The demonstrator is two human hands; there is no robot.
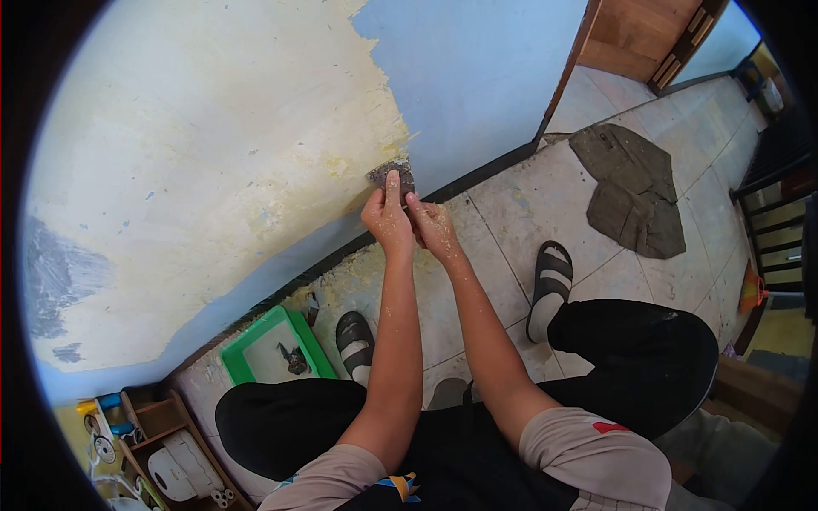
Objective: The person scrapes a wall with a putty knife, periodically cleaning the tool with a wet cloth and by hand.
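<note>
Both my hands are closed on one paint scraper (400,173), its wide dark blade pressed against the wall where bare plaster meets blue paint. My left hand (388,217) has a finger stretched along the scraper toward the blade. Just to its right, my right hand (433,226) grips the scraper lower down; the handle is mostly hidden by my fingers. Pale crumbs stick to both hands and forearms. The stripped wall (230,128) is cream and patchy on the left, while blue paint (477,85) covers the part to the right.
A green tray (317,345) with pale liquid and a dark rag-like lump stands by the wall at lower left. A brown cloth (630,192) lies on the tiled floor (503,217). Wooden shelves (166,434) are at bottom left, a black railing (771,204) at right.
</note>
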